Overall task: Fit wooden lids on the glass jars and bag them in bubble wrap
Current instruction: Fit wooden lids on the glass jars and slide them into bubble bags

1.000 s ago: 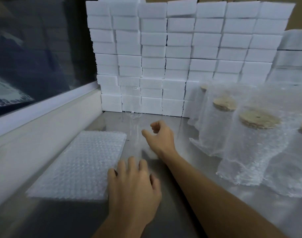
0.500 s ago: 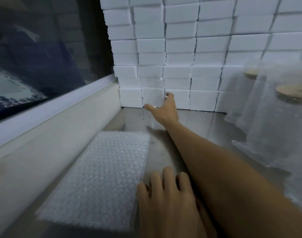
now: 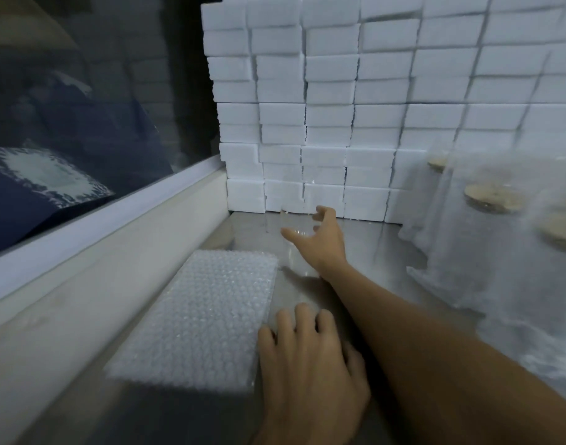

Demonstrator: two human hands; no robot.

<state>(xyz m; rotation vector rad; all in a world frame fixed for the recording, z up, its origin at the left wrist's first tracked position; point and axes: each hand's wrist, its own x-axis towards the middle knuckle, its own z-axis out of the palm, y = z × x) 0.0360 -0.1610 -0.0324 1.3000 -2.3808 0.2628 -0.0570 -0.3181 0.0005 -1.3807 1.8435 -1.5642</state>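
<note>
A person's right hand [image 3: 320, 242], fingers spread apart, reaches around a clear glass jar [image 3: 293, 242]; it should close gently. The left hand [image 3: 307, 358] rests flat, holding nothing, beside the bubble wrap [image 3: 204, 316].

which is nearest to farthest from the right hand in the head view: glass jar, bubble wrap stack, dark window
From the right hand:
1. Glass jar, at its fingers.
2. Bubble wrap stack, near-left on the table.
3. Dark window, far left.

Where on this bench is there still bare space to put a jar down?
Bare steel shows between the bubble wrap stack and the white foam blocks, around the clear jar that the right hand reaches for. The right side is crowded with wrapped jars. The left hand covers the near middle.
</note>
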